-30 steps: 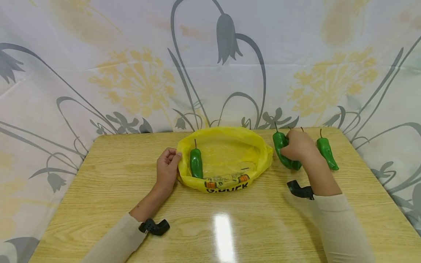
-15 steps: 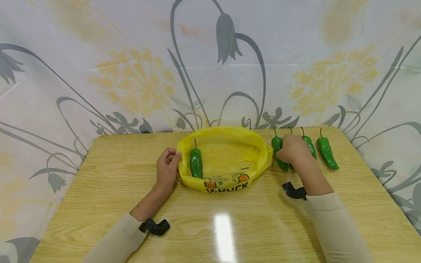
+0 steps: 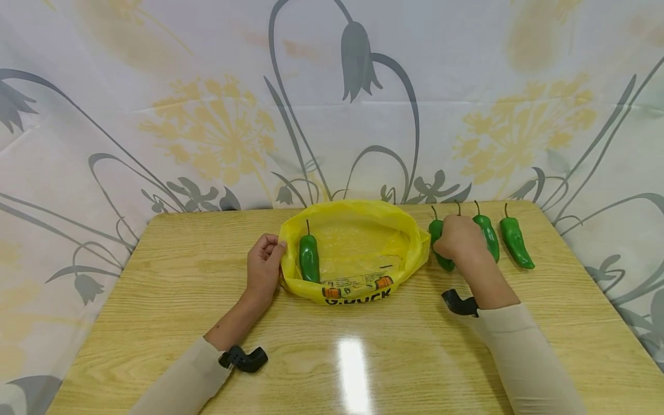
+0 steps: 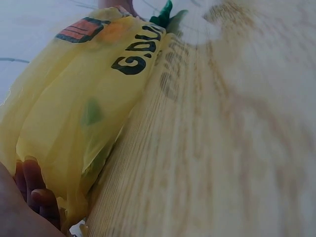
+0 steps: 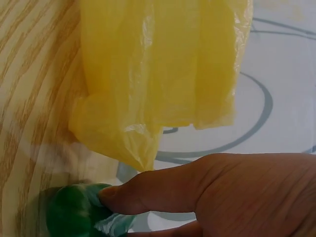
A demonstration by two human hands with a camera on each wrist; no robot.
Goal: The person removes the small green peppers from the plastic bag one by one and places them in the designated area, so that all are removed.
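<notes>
A yellow plastic bag (image 3: 358,233) lies with its mouth spread on the wooden table. My left hand (image 3: 264,262) pinches its left rim, also seen in the left wrist view with curled fingers (image 4: 37,190) at the yellow film. Inside the bag, at its left side, is one long green pepper (image 3: 309,257). Right of the bag, my right hand (image 3: 461,239) grips the leftmost loose green pepper (image 3: 434,229); in the right wrist view its thumb (image 5: 148,192) presses on that pepper. The other fingers are mostly hidden, and the hand covers most of a second pepper whose stem shows.
Two more green peppers, one partly behind the hand (image 3: 487,233) and a rightmost pepper (image 3: 516,242), lie on the table (image 3: 290,357). A flower-printed cloth (image 3: 233,86) hangs behind the table's far edge.
My right hand has moved a little left and turned. The leftmost pepper has shifted slightly nearer, and the third pepper has come into sight. My left hand and the bag have stayed still.
</notes>
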